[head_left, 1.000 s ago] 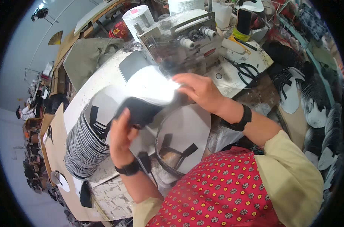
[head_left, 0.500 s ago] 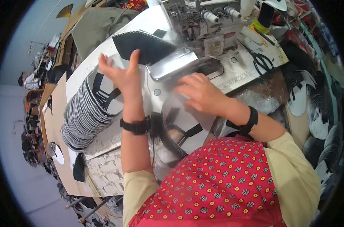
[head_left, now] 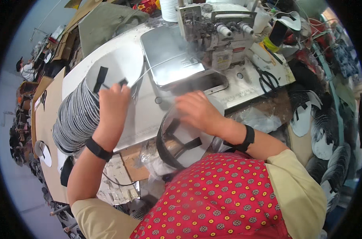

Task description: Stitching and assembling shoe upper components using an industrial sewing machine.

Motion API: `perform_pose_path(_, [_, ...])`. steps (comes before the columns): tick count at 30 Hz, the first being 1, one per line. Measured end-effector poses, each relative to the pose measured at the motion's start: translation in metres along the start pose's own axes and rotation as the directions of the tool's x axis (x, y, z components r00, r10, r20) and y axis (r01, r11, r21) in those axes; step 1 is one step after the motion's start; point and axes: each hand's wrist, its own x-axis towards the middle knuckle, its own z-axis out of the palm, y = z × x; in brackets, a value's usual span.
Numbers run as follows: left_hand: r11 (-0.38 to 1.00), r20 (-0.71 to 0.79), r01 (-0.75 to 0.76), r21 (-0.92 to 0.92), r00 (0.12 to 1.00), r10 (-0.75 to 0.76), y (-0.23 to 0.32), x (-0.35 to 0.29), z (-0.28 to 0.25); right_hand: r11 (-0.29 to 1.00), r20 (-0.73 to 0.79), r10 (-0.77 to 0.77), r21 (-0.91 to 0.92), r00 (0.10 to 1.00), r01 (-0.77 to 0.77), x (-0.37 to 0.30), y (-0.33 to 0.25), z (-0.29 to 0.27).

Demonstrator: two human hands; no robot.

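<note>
My left hand [head_left: 113,107] has its fingers curled at a black strap of a white curved piece [head_left: 123,57], which lies against the upper end of a stack of like pieces [head_left: 77,119]. A thin pale thread [head_left: 161,63] runs from near these fingers toward the sewing machine [head_left: 225,36]. In front of me, partly over my apron, is another white piece [head_left: 193,155] with a dark curved rim and black straps. My right hand [head_left: 199,111] is over its upper part, fingers bent and smeared by motion; whether they grip it is hidden.
A shiny metal plate [head_left: 169,59] adjoins the machine. Black-handled scissors [head_left: 267,81] lie on the table's right side. Further right are stacked pieces [head_left: 324,151] and a clear plastic bag [head_left: 256,119]. Cardboard [head_left: 49,119] stands at the left.
My left hand has come down and left, from spread fingers to curled ones. A dark piece no longer stands over the metal plate; a white piece now shows at the stack's upper end.
</note>
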Motion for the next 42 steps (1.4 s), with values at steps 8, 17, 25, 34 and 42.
perform_pose_path(8, [0.950,-0.303,-0.045,-0.308,0.952,-0.053,0.028,-0.025,-0.022,0.897,0.274,0.343,0.187,0.898,-0.400,0.014,-0.017,-0.126])
perform_pose_path(17, [-0.832,0.520,0.094,-0.546,0.817,-0.249,0.061,0.024,-0.027,0.104,0.364,0.694,0.803,0.621,-0.587,0.039,0.046,-0.084])
perform_pose_path(25, [-0.786,0.215,-0.259,-0.561,0.872,-0.441,0.047,0.087,-0.007,0.571,-0.015,0.681,0.636,0.733,-0.518,0.034,0.033,-0.051])
perform_pose_path(34, [-0.751,0.583,0.284,-0.596,0.796,-0.161,0.017,0.028,-0.023,0.975,-0.296,0.129,-0.135,0.946,-0.176,0.023,0.028,-0.041])
perform_pose_path(42, [-0.540,0.294,0.289,-0.790,0.953,0.079,0.066,0.009,-0.073,0.984,-0.339,0.159,0.130,0.927,-0.122,0.044,0.033,-0.067])
